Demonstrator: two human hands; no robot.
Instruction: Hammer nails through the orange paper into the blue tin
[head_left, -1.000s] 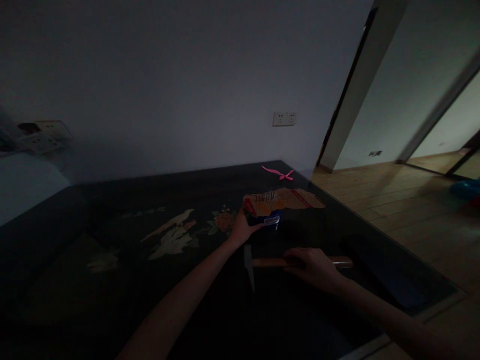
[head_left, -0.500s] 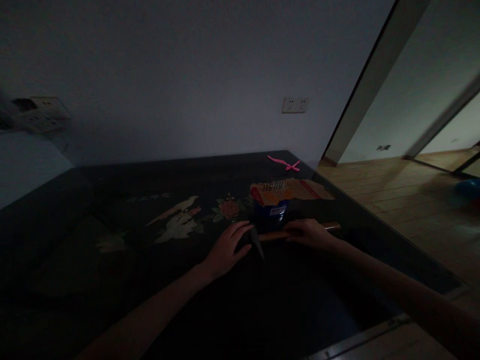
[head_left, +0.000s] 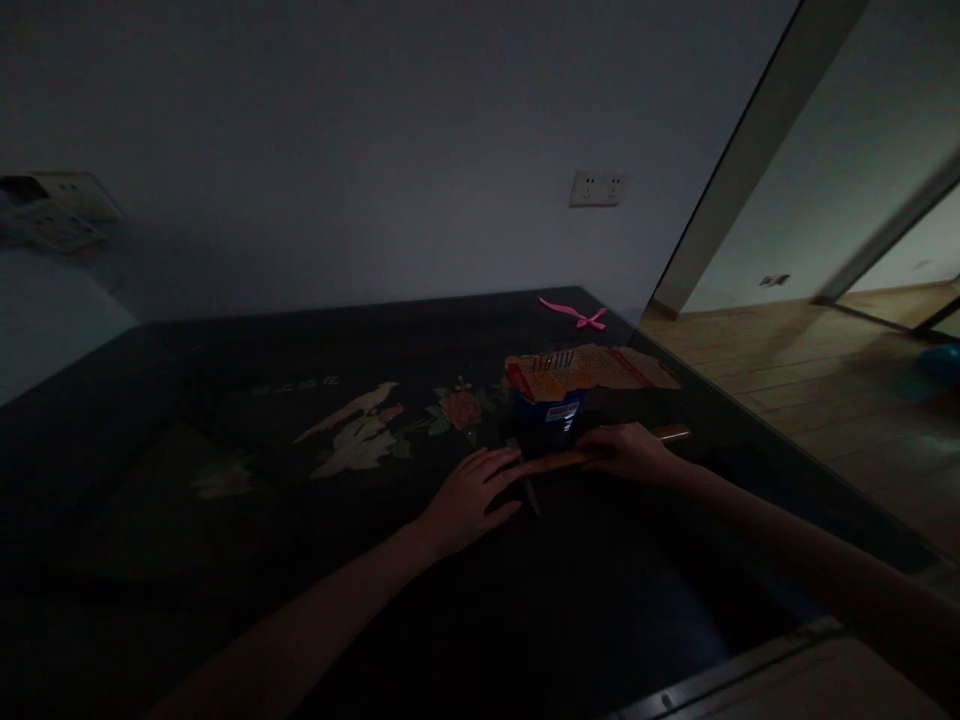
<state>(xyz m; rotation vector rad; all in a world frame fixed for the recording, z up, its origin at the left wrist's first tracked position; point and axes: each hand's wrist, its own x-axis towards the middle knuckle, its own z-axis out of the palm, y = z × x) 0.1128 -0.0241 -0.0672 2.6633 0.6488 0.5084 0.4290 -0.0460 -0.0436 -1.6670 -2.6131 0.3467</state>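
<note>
A hammer lies low over the dark tabletop, its wooden handle pointing right and its dark metal head on the left. My right hand is wrapped round the middle of the handle. My left hand is at the head, fingers stretched out and partly over it, thumb apart below. Just behind the handle stands a blue tub. On top of it rests a torn piece of printed cardboard with several nails in a row. Dim light hides detail around the fingers.
A pink ribbon lies near the table's back right corner. Flower and bird pictures decorate the tabletop. The wall behind bears a double socket. Past the right edge is a wooden floor.
My left hand has moved slightly right, its fingers now reaching over the hammer head instead of beside it. My right hand keeps its grip on the handle. The view has shifted slightly.
</note>
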